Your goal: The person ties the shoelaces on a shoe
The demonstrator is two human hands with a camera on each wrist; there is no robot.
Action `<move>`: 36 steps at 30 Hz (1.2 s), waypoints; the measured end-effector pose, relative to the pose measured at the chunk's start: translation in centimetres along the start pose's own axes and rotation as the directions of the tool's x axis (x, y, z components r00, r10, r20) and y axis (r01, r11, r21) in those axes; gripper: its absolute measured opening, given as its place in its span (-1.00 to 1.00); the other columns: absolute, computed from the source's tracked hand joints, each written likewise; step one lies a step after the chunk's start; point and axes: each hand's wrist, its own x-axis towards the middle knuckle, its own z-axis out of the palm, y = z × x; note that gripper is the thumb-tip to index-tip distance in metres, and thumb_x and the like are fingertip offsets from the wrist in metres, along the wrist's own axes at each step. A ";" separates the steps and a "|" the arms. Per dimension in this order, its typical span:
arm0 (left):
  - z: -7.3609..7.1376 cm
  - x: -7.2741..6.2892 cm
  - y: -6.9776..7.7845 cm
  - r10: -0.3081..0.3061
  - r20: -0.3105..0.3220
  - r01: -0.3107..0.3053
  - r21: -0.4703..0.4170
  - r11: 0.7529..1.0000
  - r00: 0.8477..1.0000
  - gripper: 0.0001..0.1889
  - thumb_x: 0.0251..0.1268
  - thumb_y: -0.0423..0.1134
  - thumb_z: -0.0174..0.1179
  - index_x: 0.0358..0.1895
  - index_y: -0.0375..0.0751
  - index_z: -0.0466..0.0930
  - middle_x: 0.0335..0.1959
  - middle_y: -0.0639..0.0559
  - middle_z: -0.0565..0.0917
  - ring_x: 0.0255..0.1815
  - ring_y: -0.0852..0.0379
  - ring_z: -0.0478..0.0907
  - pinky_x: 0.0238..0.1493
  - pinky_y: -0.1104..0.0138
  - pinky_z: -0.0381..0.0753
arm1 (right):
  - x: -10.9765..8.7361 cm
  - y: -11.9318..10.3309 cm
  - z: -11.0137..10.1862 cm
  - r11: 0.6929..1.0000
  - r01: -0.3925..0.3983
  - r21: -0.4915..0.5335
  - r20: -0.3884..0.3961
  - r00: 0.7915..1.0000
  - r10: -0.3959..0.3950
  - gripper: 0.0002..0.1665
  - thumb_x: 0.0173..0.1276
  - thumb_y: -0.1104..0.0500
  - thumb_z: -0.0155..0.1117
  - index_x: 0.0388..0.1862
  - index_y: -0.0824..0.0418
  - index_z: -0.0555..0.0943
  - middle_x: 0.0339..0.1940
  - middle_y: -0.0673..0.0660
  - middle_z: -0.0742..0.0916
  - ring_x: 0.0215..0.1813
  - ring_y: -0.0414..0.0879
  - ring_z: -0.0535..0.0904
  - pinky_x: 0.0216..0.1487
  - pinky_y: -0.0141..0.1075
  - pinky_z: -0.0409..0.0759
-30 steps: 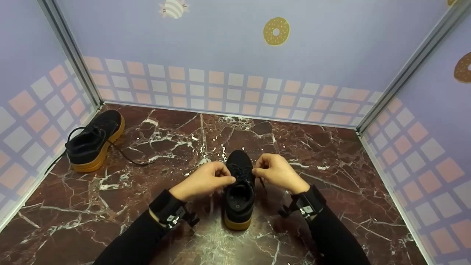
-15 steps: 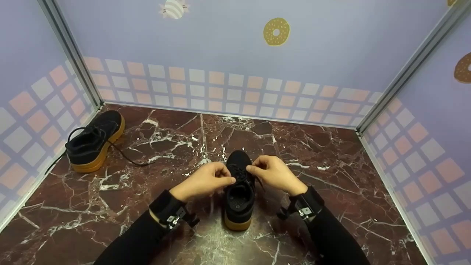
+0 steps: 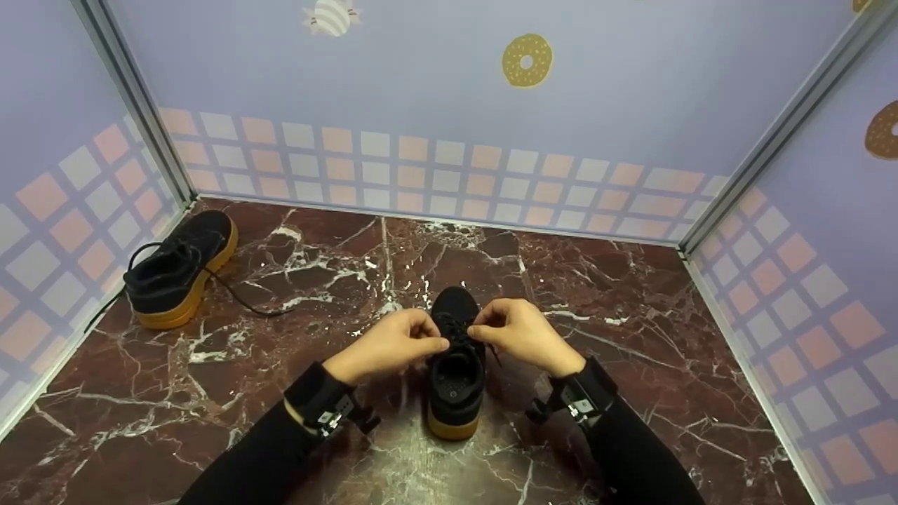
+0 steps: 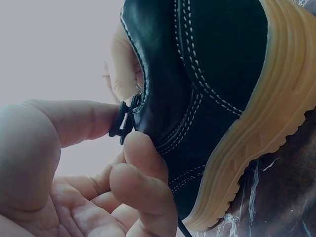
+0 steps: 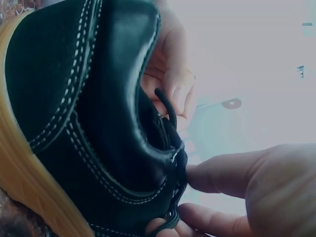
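Observation:
A black shoe with a tan sole stands on the floor, toe pointing away from me. Its black shoelace is gathered over the tongue. From the left, my left hand pinches a looped part of the lace between thumb and fingers. On the other side, my right hand has thumb and fingertips at the lace and pinches it close to the eyelets. A lace end sticks up beside the shoe's collar. The fingers partly hide the lacing in the head view.
A second black shoe with a tan sole sits at the far left by the wall, its lace trailing over the marbled floor. Patterned panels enclose the floor at the back and both sides.
My right hand has shifted left, from beside the shoe to over its lacing, then slightly back towards me. The left hand and both shoes have stayed in place.

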 end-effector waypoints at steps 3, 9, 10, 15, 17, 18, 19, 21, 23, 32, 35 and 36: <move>0.0 0.0 -0.1 0.003 0.002 -0.003 -0.006 1.000 1.000 -0.78 0.49 -0.09 0.45 -0.12 -0.18 0.73 -0.30 0.01 0.73 -0.42 0.13 0.63 -0.44 0.32 0.64 | 0.0 -0.1 0.1 1.000 0.009 0.020 0.008 1.000 -0.009 -0.89 0.45 0.13 0.56 -0.14 0.12 0.82 -0.31 -0.02 0.84 -0.47 -0.15 0.68 -0.43 -0.32 0.68; -0.1 0.0 0.0 -0.006 -0.003 0.005 -0.028 1.000 1.000 -0.76 0.50 -0.08 0.45 -0.11 -0.20 0.72 -0.31 -0.01 0.73 -0.42 0.11 0.63 -0.45 0.33 0.63 | 0.0 -0.2 0.3 0.999 0.044 0.024 -0.006 0.999 -0.043 -0.90 0.41 0.24 0.54 -0.13 0.14 0.84 -0.31 -0.01 0.85 -0.50 -0.15 0.66 -0.51 -0.36 0.61; 0.0 0.0 0.1 -0.011 -0.010 0.010 -0.032 0.999 1.000 -0.75 0.50 -0.07 0.46 -0.11 -0.20 0.71 -0.33 0.00 0.72 -0.43 0.12 0.62 -0.46 0.33 0.62 | 0.0 -0.2 0.3 0.998 0.050 0.023 -0.012 0.999 -0.049 -0.90 0.40 0.26 0.53 -0.13 0.13 0.84 -0.31 0.00 0.85 -0.50 -0.15 0.67 -0.51 -0.36 0.61; 0.2 0.0 0.1 -0.012 -0.042 0.008 -0.072 0.997 0.999 -0.75 0.56 -0.07 0.44 -0.11 -0.20 0.69 -0.40 0.03 0.67 -0.51 0.14 0.56 -0.52 0.35 0.56 | 0.0 -0.1 0.5 0.996 0.085 0.034 -0.036 0.996 -0.084 -0.91 0.39 0.31 0.51 -0.18 0.14 0.82 -0.33 0.00 0.84 -0.47 -0.16 0.67 -0.51 -0.38 0.60; 0.2 0.1 0.1 -0.004 -0.055 -0.001 -0.086 0.996 0.998 -0.76 0.57 -0.09 0.42 -0.10 -0.21 0.70 -0.39 0.02 0.68 -0.52 0.14 0.56 -0.53 0.35 0.55 | 0.0 -0.1 0.6 0.995 0.096 0.040 -0.041 0.995 -0.095 -0.91 0.39 0.33 0.50 -0.20 0.15 0.81 -0.34 0.00 0.84 -0.48 -0.17 0.66 -0.52 -0.38 0.58; 0.3 0.1 0.1 0.001 -0.062 -0.007 -0.087 0.996 0.998 -0.76 0.57 -0.09 0.42 -0.10 -0.21 0.70 -0.36 0.02 0.69 -0.51 0.15 0.57 -0.52 0.36 0.56 | 0.0 -0.1 0.6 0.994 0.102 0.040 -0.043 0.994 -0.101 -0.91 0.38 0.33 0.50 -0.20 0.16 0.81 -0.34 0.01 0.83 -0.48 -0.18 0.66 -0.52 -0.39 0.58; 0.3 0.1 0.1 0.005 -0.068 -0.011 -0.089 0.996 0.998 -0.77 0.58 -0.10 0.42 -0.09 -0.21 0.71 -0.33 0.02 0.71 -0.51 0.15 0.58 -0.51 0.36 0.57 | 0.0 -0.1 0.6 0.994 0.107 0.038 -0.043 0.993 -0.105 -0.91 0.38 0.33 0.50 -0.20 0.16 0.81 -0.35 0.00 0.83 -0.48 -0.19 0.65 -0.52 -0.39 0.57; 0.4 0.2 0.1 0.010 -0.076 -0.017 -0.101 0.995 0.997 -0.79 0.58 -0.12 0.41 -0.08 -0.22 0.73 -0.28 0.01 0.73 -0.49 0.16 0.59 -0.49 0.36 0.59 | 0.0 -0.1 0.7 0.993 0.114 0.034 -0.041 0.993 -0.112 -0.91 0.38 0.33 0.50 -0.20 0.17 0.81 -0.35 0.00 0.83 -0.52 -0.21 0.62 -0.53 -0.40 0.55; 0.4 0.2 0.0 0.013 -0.081 -0.023 -0.113 0.993 0.997 -0.81 0.58 -0.15 0.41 -0.07 -0.23 0.75 -0.24 -0.01 0.75 -0.48 0.17 0.59 -0.47 0.37 0.61 | 0.0 -0.1 0.6 0.992 0.122 0.025 -0.038 0.992 -0.122 -0.93 0.40 0.32 0.51 -0.19 0.17 0.82 -0.36 -0.01 0.83 -0.55 -0.22 0.60 -0.53 -0.40 0.55; 0.6 0.1 0.1 0.015 -0.083 -0.028 -0.151 0.988 0.996 -0.85 0.55 -0.22 0.41 -0.05 -0.23 0.77 -0.27 -0.02 0.75 -0.54 0.19 0.55 -0.56 0.39 0.56 | -0.4 -0.5 0.6 0.984 0.173 -0.037 -0.052 0.983 -0.174 -0.89 0.38 0.35 0.53 -0.22 0.14 0.86 -0.38 -0.03 0.83 -0.55 -0.23 0.60 -0.49 -0.39 0.56; 0.8 0.1 0.1 0.016 -0.089 -0.030 -0.166 0.986 0.996 -0.85 0.55 -0.23 0.41 -0.06 -0.24 0.76 -0.31 -0.03 0.74 -0.56 0.20 0.53 -0.60 0.41 0.53 | -0.4 -0.6 0.9 0.985 0.170 -0.033 -0.064 0.983 -0.172 -0.87 0.34 0.37 0.51 -0.24 0.15 0.83 -0.40 -0.03 0.82 -0.57 -0.23 0.59 -0.53 -0.39 0.55; 0.8 0.1 0.0 0.015 -0.091 -0.030 -0.173 0.985 0.996 -0.85 0.55 -0.23 0.41 -0.06 -0.25 0.75 -0.33 -0.03 0.73 -0.57 0.20 0.53 -0.61 0.41 0.53 | -0.4 -0.6 0.9 0.985 0.172 -0.028 -0.069 0.982 -0.173 -0.87 0.32 0.37 0.50 -0.25 0.16 0.82 -0.40 -0.03 0.82 -0.56 -0.23 0.59 -0.53 -0.39 0.55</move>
